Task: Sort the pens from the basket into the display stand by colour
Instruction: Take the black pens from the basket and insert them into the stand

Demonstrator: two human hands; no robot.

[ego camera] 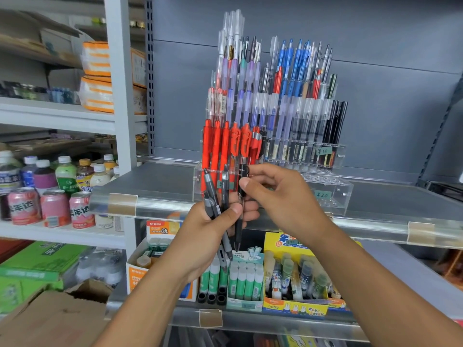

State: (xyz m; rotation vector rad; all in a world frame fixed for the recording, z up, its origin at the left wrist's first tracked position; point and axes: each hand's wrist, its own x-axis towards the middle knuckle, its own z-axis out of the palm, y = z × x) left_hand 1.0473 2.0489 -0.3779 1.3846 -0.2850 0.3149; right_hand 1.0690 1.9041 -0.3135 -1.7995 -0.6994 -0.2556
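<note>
My left hand (215, 226) grips a bunch of grey and black pens (217, 196) upright in front of the shelf edge. My right hand (278, 194) pinches the top of a black pen (242, 171) that stands in that bunch. Behind them the clear tiered display stand (325, 194) sits on the grey shelf. Red pens (225, 144) fill its lower left, purple and blue pens (290, 71) its middle and top, black pens (334, 121) its right. The front row on the right has empty holes. No basket is in view.
A clear rail (155, 204) runs along the shelf's front edge. Below it stand boxes of glue sticks (244, 279) and a yellow box of glue (295, 279). Bottles and pink cans (53, 206) fill the white shelves at left, with cardboard boxes (50, 319) low left.
</note>
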